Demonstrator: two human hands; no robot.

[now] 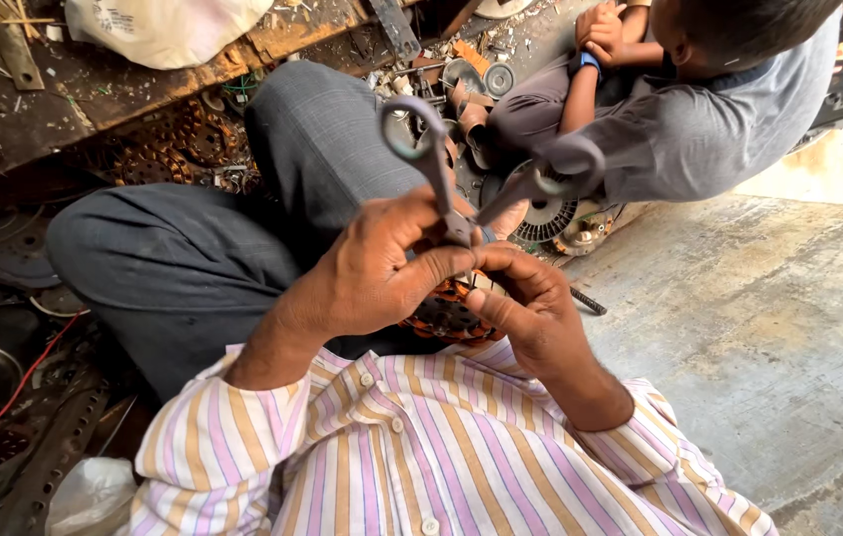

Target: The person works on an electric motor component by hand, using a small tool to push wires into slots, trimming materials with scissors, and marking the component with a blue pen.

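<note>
A round motor stator with copper windings [446,316] is held over the lap, gripped by the curled right hand [530,313] at its edge. Grey-handled scissors [461,184] are pinched near the pivot by the closed left hand [382,268], handles spread wide and pointing upward, blades hidden behind the fingers

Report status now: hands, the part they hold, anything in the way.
Left hand and right hand both on the copper-wound stator. Grey-handled scissors open, tips down at the windings. Seated person close ahead.
</note>
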